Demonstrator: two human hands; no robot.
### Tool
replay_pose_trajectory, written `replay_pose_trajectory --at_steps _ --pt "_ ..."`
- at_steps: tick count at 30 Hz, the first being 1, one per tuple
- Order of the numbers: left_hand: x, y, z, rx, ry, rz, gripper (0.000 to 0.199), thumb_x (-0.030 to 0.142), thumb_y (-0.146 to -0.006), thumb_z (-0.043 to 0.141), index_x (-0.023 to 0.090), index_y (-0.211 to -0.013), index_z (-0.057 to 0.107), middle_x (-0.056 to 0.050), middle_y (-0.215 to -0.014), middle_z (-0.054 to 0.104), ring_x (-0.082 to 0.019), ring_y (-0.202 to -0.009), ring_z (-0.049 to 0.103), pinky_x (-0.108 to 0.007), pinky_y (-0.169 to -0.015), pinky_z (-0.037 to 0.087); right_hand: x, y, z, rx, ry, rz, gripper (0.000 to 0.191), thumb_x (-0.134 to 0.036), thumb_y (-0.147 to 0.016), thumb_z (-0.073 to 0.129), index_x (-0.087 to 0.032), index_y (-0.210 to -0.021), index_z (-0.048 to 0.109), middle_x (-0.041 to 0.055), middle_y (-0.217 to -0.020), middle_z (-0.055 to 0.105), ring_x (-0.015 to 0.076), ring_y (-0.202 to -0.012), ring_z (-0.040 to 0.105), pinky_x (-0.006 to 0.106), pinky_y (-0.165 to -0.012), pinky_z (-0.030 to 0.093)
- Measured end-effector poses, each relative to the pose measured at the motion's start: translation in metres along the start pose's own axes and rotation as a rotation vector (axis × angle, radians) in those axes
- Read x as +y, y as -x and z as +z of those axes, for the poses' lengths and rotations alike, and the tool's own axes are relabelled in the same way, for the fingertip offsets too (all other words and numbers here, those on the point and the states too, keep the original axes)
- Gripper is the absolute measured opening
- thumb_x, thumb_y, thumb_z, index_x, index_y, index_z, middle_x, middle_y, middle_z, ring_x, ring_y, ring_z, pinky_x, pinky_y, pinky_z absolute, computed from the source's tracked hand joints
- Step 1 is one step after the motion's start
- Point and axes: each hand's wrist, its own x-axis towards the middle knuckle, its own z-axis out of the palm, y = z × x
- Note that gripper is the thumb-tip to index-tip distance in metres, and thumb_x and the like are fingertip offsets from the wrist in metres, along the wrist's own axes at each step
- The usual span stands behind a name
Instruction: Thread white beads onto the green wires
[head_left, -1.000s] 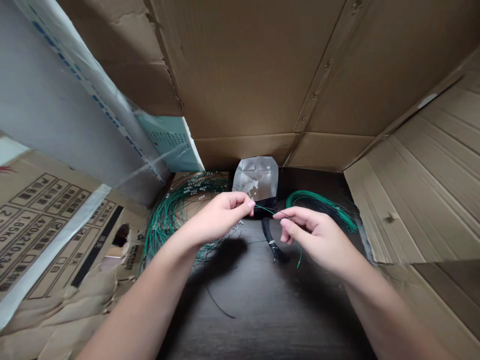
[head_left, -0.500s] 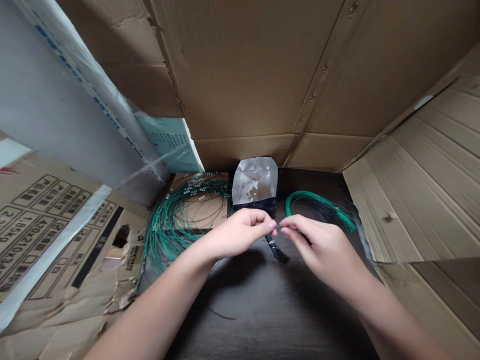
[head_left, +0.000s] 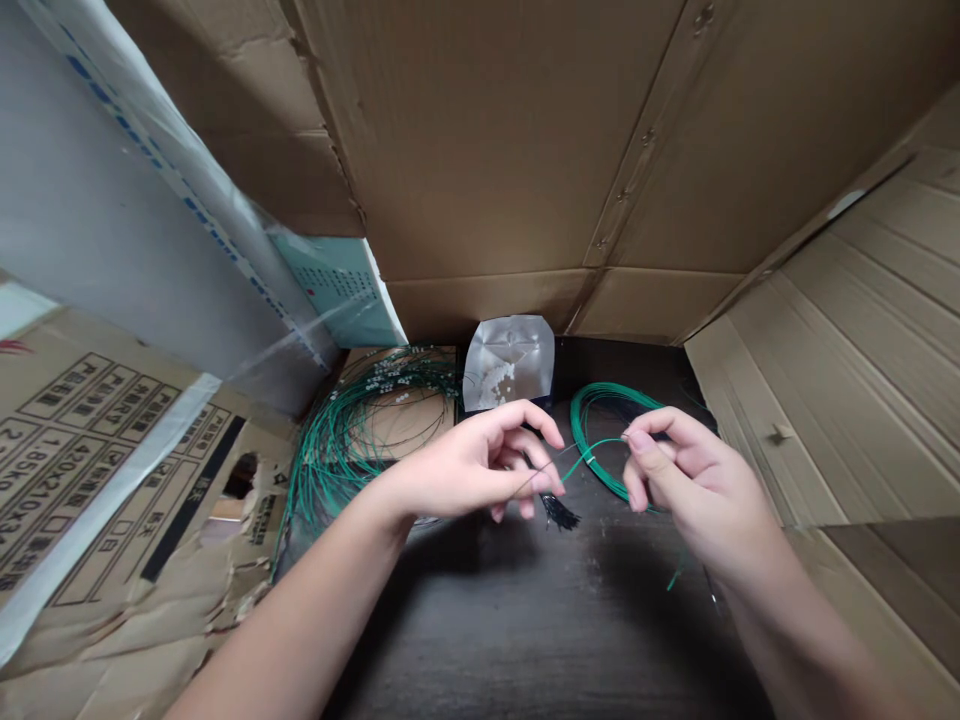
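A single thin green cord (head_left: 600,442) with a dark thread end arcs between my two hands. My right hand (head_left: 686,475) pinches it between thumb and forefinger. At my left hand (head_left: 476,465) the forefinger is lifted, while the thumb rests against the other fingers where the cord meets them. A dark thread runs across the left thumb. Just beyond the right hand lies a tied coil of green cords (head_left: 579,415), partly covered by that hand. The frayed end of a black thread bundle (head_left: 561,513) shows beneath the left fingers; its remainder is hidden.
Behind my hands stands an open silvery pouch (head_left: 517,340) with small white pieces (head_left: 497,385) in it. To the left, many green cords (head_left: 319,450) with white bits lie over a piece of cardboard (head_left: 409,425). Cardboard walls (head_left: 495,150) enclose the dark tabletop (head_left: 540,630).
My hands have moved apart from a fingertip-to-fingertip pinch, the right one going right. The cord now shows as an arc between them. The left forefinger has lifted.
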Motion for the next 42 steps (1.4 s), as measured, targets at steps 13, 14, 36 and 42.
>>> replay_pose_trajectory --at_steps 13,14,36,42 --pt "-0.015 -0.014 0.018 0.384 0.143 0.265 0.043 0.039 -0.073 0.094 0.016 -0.087 0.06 -0.005 -0.089 0.071 -0.011 -0.063 0.067 -0.021 -0.052 0.056 0.016 0.006 0.026 -0.065 -0.315 0.287 0.053 -0.069 -0.08 0.077 -0.023 -0.091 0.053 -0.0085 -0.043 0.048 0.009 -0.042 0.031 0.022 -0.046 0.023" --pt "-0.016 -0.015 0.019 0.407 0.145 0.262 0.043 0.037 -0.072 0.095 0.015 -0.088 0.062 -0.005 -0.092 0.071 -0.011 -0.065 0.066 -0.022 -0.054 0.057 0.017 0.007 0.027 -0.056 -0.331 0.291 0.052 -0.068 -0.08 0.078 -0.023 -0.092 0.053 -0.0086 -0.043 0.048 0.0086 -0.042 0.031 0.022 -0.046 0.023" --pt "-0.018 -0.01 0.028 0.276 0.101 0.385 0.02 0.039 -0.089 0.081 0.019 -0.088 0.087 -0.012 -0.118 0.08 -0.013 -0.066 0.073 -0.024 -0.059 0.063 0.03 0.024 0.042 -0.025 -0.386 0.356 0.058 -0.073 -0.08 0.076 -0.023 -0.094 0.051 -0.0114 -0.04 0.044 0.0059 -0.041 0.025 0.02 -0.045 0.02" --pt "-0.029 -0.015 0.013 0.408 0.194 0.41 0.039 0.053 -0.094 0.072 0.016 -0.097 0.084 -0.007 -0.08 0.078 -0.01 -0.054 0.066 -0.022 -0.054 0.057 0.051 0.056 0.029 -0.084 -0.268 0.459 0.063 -0.082 -0.081 0.067 -0.023 -0.095 0.05 -0.0118 -0.04 0.042 0.0075 -0.043 0.023 0.022 -0.047 0.02"
